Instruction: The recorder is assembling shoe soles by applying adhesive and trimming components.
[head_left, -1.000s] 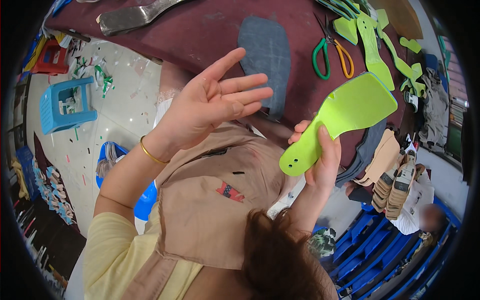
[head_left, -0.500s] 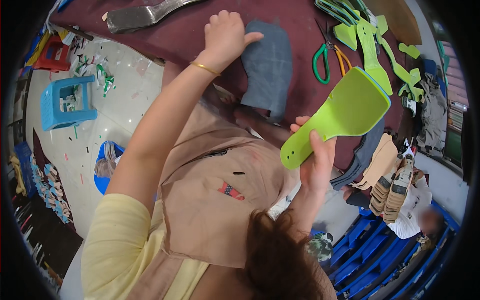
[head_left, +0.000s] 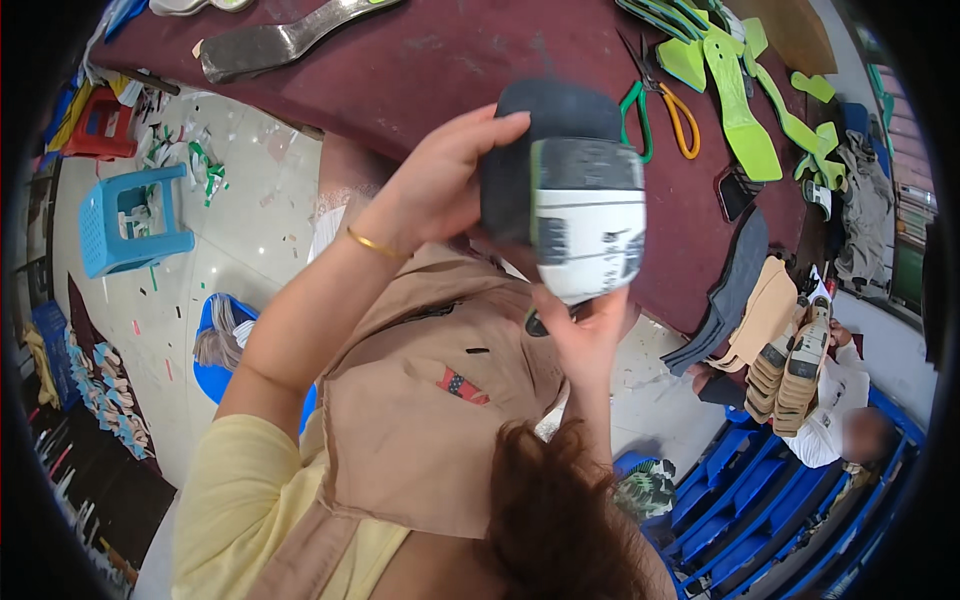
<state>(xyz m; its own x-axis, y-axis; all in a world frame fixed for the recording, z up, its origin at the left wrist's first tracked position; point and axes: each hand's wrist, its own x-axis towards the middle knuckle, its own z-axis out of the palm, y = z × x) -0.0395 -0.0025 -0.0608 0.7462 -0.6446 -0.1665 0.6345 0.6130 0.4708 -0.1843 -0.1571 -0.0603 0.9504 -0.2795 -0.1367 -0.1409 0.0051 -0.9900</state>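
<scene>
My left hand [head_left: 440,180] grips the left edge of a dark grey, flat, limp-looking sheet [head_left: 555,108], thumb along its upper part. In front of that sheet my right hand [head_left: 588,335] holds an insole-shaped board [head_left: 590,230] by its narrow lower end. The board's white and dark face is turned up, with handwriting on it and a thin lime-green edge on the left. It overlaps the sheet; whether the two touch all along I cannot tell. Behind them, on the maroon table [head_left: 420,95], lie green-handled scissors or pliers [head_left: 655,105] with one orange handle.
Several lime-green insole-shaped pieces [head_left: 740,110] lie at the table's right. A dark metal bar [head_left: 260,52] rests at the back left. Grey sheets [head_left: 730,290] and tan pieces [head_left: 765,310] hang at the right edge. A blue stool [head_left: 135,222] stands left; another person sits right.
My left hand has come down and taken the grey sheet, lifting it off the table. My right hand has turned the board over and brought it left, against the sheet.
</scene>
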